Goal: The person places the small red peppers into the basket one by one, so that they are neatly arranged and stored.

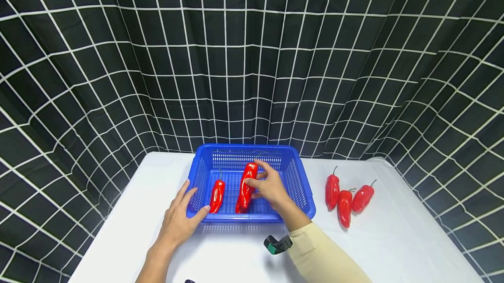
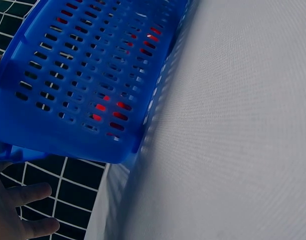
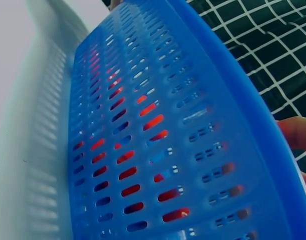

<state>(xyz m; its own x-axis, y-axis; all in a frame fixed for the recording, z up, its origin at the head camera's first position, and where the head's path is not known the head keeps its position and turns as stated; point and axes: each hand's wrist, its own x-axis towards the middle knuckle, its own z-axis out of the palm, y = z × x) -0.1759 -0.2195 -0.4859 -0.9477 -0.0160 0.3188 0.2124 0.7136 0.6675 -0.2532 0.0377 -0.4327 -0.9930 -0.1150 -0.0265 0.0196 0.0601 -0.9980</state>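
A blue plastic basket (image 1: 257,218) with slotted walls stands on the white table. My right hand (image 1: 271,189) reaches over its front rim and grips a long red pepper (image 1: 249,177) between thumb and fingers, held at a slant inside the basket. Below it more red shows, partly hidden by the held pepper. To the left in the basket lies another red pepper (image 1: 217,195), stem toward the back. My left hand (image 1: 179,217) is at the basket's front left corner, fingers spread, thumb at the rim. Both wrist views see red through the slots of the basket wall (image 2: 73,140).
Right of the basket, three red peppers lie close together on the table: a left one (image 1: 332,192), a middle one (image 1: 344,207) and a right one (image 1: 363,198). A black cloth with white grid lines (image 1: 252,64) hangs around the back and sides.
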